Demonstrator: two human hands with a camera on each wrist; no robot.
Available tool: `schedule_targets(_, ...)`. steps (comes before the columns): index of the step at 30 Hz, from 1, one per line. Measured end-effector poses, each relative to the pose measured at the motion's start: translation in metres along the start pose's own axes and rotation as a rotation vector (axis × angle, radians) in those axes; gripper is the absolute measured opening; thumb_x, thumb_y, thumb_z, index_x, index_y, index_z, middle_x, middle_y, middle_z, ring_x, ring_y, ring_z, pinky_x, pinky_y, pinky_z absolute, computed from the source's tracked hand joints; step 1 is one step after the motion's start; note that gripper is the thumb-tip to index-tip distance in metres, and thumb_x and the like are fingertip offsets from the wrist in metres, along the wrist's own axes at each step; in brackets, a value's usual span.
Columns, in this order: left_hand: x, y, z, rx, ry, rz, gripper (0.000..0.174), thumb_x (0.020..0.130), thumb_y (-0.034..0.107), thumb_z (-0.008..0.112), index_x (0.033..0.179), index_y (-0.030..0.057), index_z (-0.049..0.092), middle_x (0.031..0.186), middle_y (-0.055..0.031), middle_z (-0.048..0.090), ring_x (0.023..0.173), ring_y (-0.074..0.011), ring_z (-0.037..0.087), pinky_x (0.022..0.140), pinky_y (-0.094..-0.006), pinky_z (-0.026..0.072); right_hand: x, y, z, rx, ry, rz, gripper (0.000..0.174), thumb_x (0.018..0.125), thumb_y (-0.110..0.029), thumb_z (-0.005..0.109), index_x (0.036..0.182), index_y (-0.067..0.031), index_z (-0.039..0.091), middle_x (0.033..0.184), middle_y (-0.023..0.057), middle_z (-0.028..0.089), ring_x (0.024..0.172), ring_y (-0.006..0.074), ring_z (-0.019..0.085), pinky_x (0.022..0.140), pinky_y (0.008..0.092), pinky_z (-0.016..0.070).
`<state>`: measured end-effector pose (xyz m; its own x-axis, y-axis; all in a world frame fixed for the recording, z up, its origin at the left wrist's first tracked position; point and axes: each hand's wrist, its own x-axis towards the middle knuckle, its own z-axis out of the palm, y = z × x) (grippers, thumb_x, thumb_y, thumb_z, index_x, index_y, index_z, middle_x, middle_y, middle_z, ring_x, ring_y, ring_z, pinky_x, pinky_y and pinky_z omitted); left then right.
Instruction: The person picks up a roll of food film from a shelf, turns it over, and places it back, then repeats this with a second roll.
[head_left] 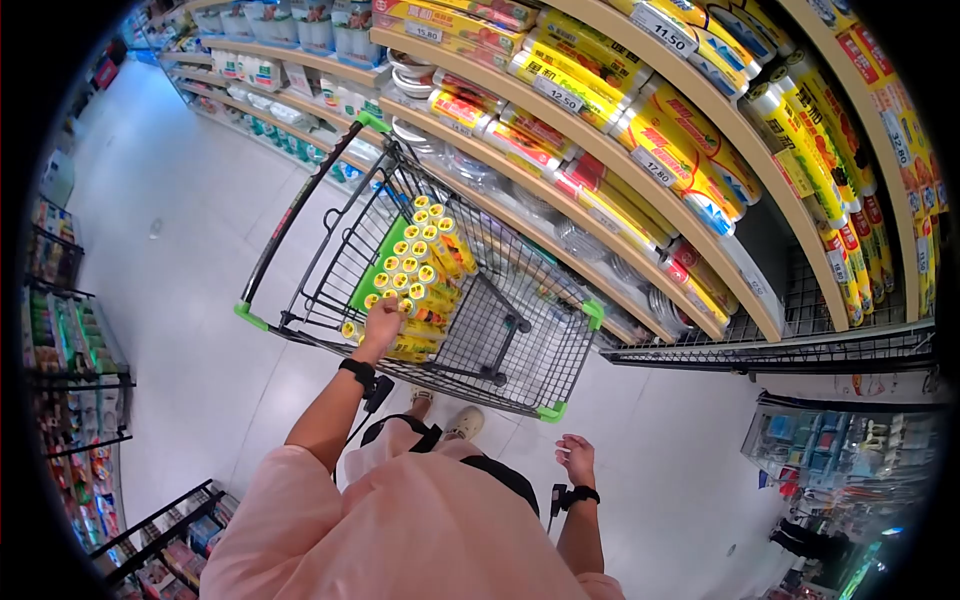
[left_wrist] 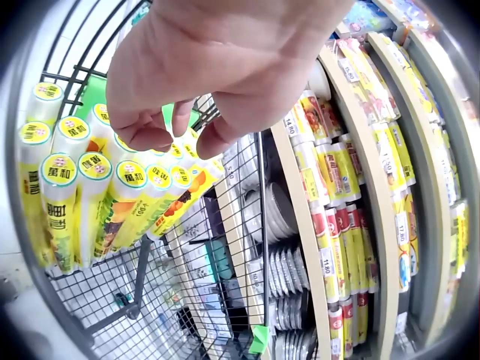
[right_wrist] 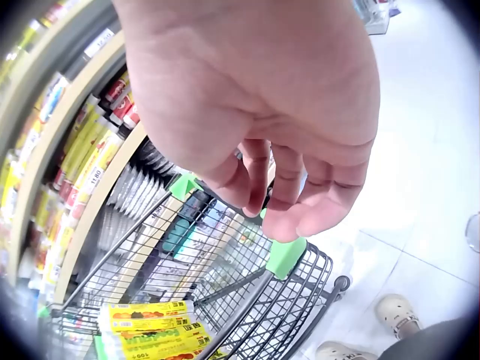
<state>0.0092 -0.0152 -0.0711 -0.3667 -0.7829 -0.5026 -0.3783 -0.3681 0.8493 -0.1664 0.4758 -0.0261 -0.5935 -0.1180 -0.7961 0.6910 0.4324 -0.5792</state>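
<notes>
A black wire shopping cart [head_left: 300, 335] with green corners stands by the shelves. Several yellow rolls with round yellow-and-green caps [head_left: 420, 270] are stacked in it. My left hand [head_left: 383, 322] reaches over the near rim and is at the nearest rolls. In the left wrist view its fingers [left_wrist: 150, 135] hang loosely curled just above the roll caps [left_wrist: 75, 195], with nothing between fingers and thumb. My right hand [head_left: 575, 455] hangs at my side behind the cart, fingers [right_wrist: 300, 217] loosely curled and holding nothing. Below it are the cart's green corner [right_wrist: 289, 259] and the rolls [right_wrist: 154, 330].
Curved shelves [head_left: 640, 150] packed with yellow and red boxed rolls and price tags run along the cart's right side. The aisle floor [head_left: 180, 260] is pale tile. More racks stand at the left edge [head_left: 70, 340] and lower right [head_left: 840, 450]. My shoes [head_left: 463, 424] are just behind the cart.
</notes>
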Motion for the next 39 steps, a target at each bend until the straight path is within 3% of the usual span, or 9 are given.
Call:
schedule_targets(2,0.019,0.015,0.008,0.149,-0.015,-0.016,0.051,0.075,0.008,0.071,0.123,-0.0033,0.057,0.101,-0.0123,0.064,0.096,-0.023,0.061,0.086,-0.0313,0.0473,0.0,-0.003,0.005,0.006,0.019,0.004,0.02,0.091,-0.01,0.055,0.109,-0.002,0.058,0.09,0.0098,0.066,0.066,0.017,0.06,0.057,0.028,0.0503)
schedule_targets(5,0.039,0.032,0.025,0.31,-0.044,0.229,0.059,0.074,0.013,0.075,0.128,-0.0024,0.055,0.112,-0.0181,0.063,0.109,-0.0303,0.06,0.094,-0.0364,0.0465,-0.006,-0.011,0.017,0.023,0.054,0.025,0.019,0.091,-0.011,0.055,0.108,-0.0024,0.059,0.09,0.0093,0.066,0.066,0.0171,0.061,0.058,0.0279,0.0508)
schedule_targets(6,0.05,0.031,0.029,0.348,-0.055,0.316,0.066,0.073,0.016,0.077,0.131,-0.0011,0.053,0.125,-0.0205,0.057,0.121,-0.0341,0.054,0.1,-0.0409,0.0446,-0.008,-0.014,0.02,0.009,0.051,0.025,0.019,0.091,-0.012,0.056,0.108,-0.0028,0.059,0.091,0.009,0.067,0.067,0.0171,0.061,0.059,0.028,0.0514)
schedule_targets(9,0.078,0.025,0.043,0.431,-0.189,0.46,0.067,0.073,0.015,0.077,0.134,0.0008,0.051,0.13,-0.0202,0.054,0.123,-0.035,0.051,0.1,-0.0424,0.045,-0.012,-0.018,0.029,0.0,0.068,0.036,0.019,0.091,-0.013,0.056,0.108,-0.0028,0.059,0.091,0.0091,0.067,0.068,0.0169,0.061,0.06,0.0285,0.0517)
schedule_targets(14,0.084,0.034,0.059,0.99,-0.229,0.422,0.062,0.075,-0.001,0.066,0.134,0.0037,0.047,0.142,-0.0181,0.038,0.121,-0.0409,0.049,0.094,-0.0469,0.0494,-0.018,-0.024,0.038,0.002,0.09,0.048,0.021,0.092,-0.014,0.056,0.108,-0.0022,0.06,0.092,0.009,0.067,0.069,0.0167,0.062,0.063,0.0289,0.0521)
schedule_targets(21,0.094,0.033,0.076,1.243,-0.19,0.454,0.049,0.076,0.002,0.069,0.121,-0.0014,0.05,0.132,-0.0199,0.043,0.115,-0.037,0.051,0.088,-0.043,0.0524,-0.021,-0.032,0.035,-0.016,0.118,0.04,0.021,0.092,-0.012,0.056,0.11,-0.002,0.059,0.092,0.0093,0.067,0.07,0.0168,0.062,0.062,0.0284,0.0523)
schedule_targets(26,0.103,0.03,0.081,1.45,-0.276,0.636,0.042,0.079,0.018,0.07,0.114,-0.0013,0.055,0.116,-0.0158,0.059,0.11,-0.0324,0.053,0.096,-0.041,0.0444,-0.019,-0.042,0.024,0.018,0.121,0.003,0.017,0.093,-0.011,0.057,0.108,-0.002,0.059,0.09,0.0099,0.067,0.065,0.015,0.062,0.058,0.0271,0.0522)
schedule_targets(34,0.043,0.063,0.118,0.724,-0.299,0.683,0.056,0.073,0.015,0.076,0.123,0.0056,0.054,0.119,-0.0173,0.055,0.103,-0.0381,0.058,0.088,-0.0431,0.0502,0.011,-0.059,-0.005,-0.071,0.015,-0.096,0.021,0.095,-0.013,0.057,0.113,-0.0014,0.058,0.094,0.0104,0.067,0.071,0.0163,0.062,0.062,0.0278,0.0521)
schedule_targets(39,-0.018,0.11,0.141,0.336,-0.225,0.922,0.055,0.073,0.014,0.075,0.123,0.004,0.053,0.116,-0.0151,0.06,0.109,-0.0348,0.058,0.092,-0.0407,0.0484,0.027,-0.12,-0.01,-0.257,-0.182,-0.255,0.025,0.096,-0.017,0.059,0.117,-0.0039,0.059,0.098,0.0084,0.068,0.078,0.0156,0.064,0.068,0.0281,0.0527)
